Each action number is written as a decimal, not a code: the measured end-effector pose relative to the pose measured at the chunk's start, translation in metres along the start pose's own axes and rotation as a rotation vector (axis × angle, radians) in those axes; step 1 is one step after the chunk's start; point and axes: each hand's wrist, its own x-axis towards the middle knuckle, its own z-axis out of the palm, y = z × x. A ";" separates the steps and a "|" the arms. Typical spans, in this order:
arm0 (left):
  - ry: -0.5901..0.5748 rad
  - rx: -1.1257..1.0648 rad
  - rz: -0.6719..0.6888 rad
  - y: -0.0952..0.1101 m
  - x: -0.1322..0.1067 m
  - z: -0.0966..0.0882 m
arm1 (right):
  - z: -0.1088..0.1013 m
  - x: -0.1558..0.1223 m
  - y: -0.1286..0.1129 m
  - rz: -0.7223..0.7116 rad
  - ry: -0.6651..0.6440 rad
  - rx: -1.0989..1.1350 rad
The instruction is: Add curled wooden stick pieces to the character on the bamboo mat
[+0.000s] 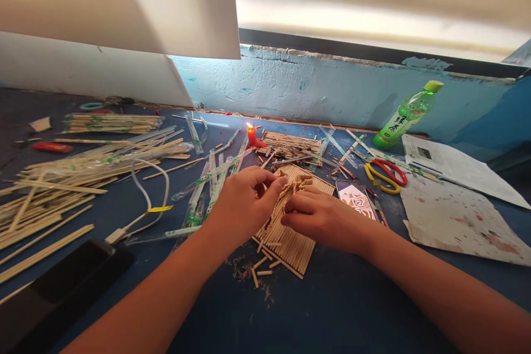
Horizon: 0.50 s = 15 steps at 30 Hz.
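A panel of thin wooden sticks laid side by side (302,254) lies on the blue table under both hands. On it stands a raised, curving pattern of small cut stick pieces (302,181), partly hidden by my fingers. My left hand (246,199) is over the panel's left side, thumb and forefinger pinched at the pattern's edge; anything between them is too small to make out. From the right, my right hand (317,214) rests low over the panel with its fingers curled closed by the pattern. Whatever its fingertips hold is hidden.
A lit red candle (251,135) burns beyond the panel. Right of it lie a phone (355,199), scissors (388,174), stained paper (460,215) and a leaning green bottle (404,116). Chopsticks (53,185), plastic wrappers (211,177), a white cable (166,177) and a black power bank (70,282) occupy the left.
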 end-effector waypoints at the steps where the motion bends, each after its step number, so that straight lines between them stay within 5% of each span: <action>1: -0.001 0.000 0.003 0.000 0.000 0.000 | 0.000 0.000 0.000 0.001 0.002 -0.002; 15: -0.009 0.007 -0.019 -0.002 0.000 0.002 | -0.001 0.000 -0.001 -0.038 -0.036 -0.022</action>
